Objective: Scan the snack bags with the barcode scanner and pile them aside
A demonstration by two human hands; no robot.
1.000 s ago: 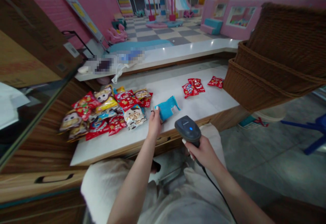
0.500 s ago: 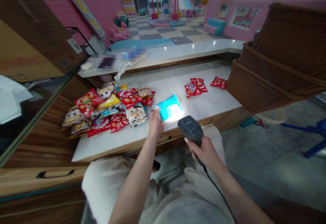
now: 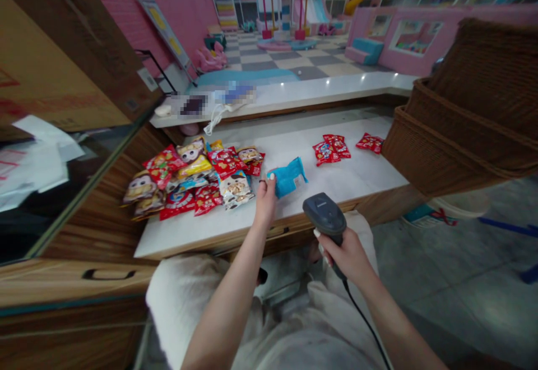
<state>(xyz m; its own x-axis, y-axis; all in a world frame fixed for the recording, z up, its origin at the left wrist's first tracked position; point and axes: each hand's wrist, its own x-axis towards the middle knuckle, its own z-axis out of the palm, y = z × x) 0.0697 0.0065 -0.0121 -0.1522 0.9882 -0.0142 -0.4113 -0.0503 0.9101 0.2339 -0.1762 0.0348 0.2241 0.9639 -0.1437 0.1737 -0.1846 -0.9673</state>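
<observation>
My left hand [image 3: 266, 199] pinches the left end of a blue snack packet [image 3: 289, 177], held over the white counter [image 3: 290, 210]. A white label patch shows near the packet's lower right corner. In my right hand [image 3: 344, 249] is a dark barcode scanner [image 3: 324, 213], its head pointing toward the packet and its black cord running down. No light from it falls on the packet. Left of my left hand lies a heap of snack packets [image 3: 195, 176] in red, yellow, brown and white. Several small red packets [image 3: 332, 149] lie farther right on the counter.
Stacked wicker baskets [image 3: 458, 118] stand at the counter's right end. A cardboard box [image 3: 84, 61] and white papers [image 3: 37, 162] are at the left. A raised ledge [image 3: 286, 92] with a white cable [image 3: 216, 118] runs along the back. Below right is a bucket [image 3: 445, 213].
The bright scanner light on the blue packet has gone out. Both hands still hold the same things; the whole view has shifted slightly.
</observation>
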